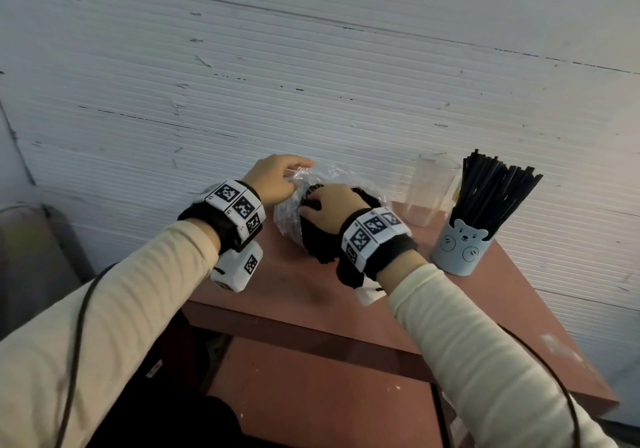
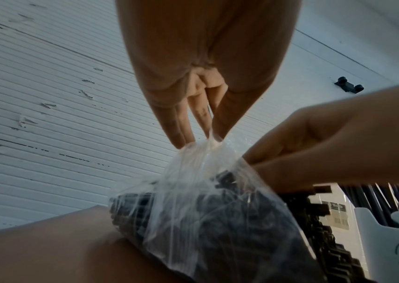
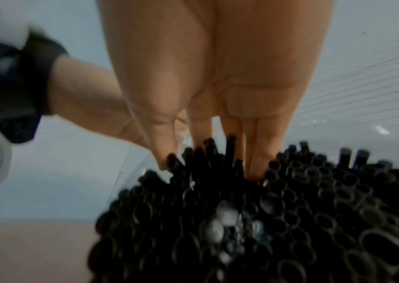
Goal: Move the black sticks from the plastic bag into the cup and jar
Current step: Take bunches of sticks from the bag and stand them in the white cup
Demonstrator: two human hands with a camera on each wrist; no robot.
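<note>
A clear plastic bag full of black sticks lies on the red-brown table. My left hand pinches the bag's upper edge; in the left wrist view my left hand holds the bag by that film between thumb and fingers. My right hand is curled over the stick ends at the bag's mouth. In the right wrist view my right hand has thumb and fingers pushed in among the sticks, closing round a few raised ones.
A clear empty jar stands at the table's back, right of the bag. Beside it a pale blue bear cup holds many upright black sticks. A ribbed white wall runs close behind. The table's front edge lies near my arms.
</note>
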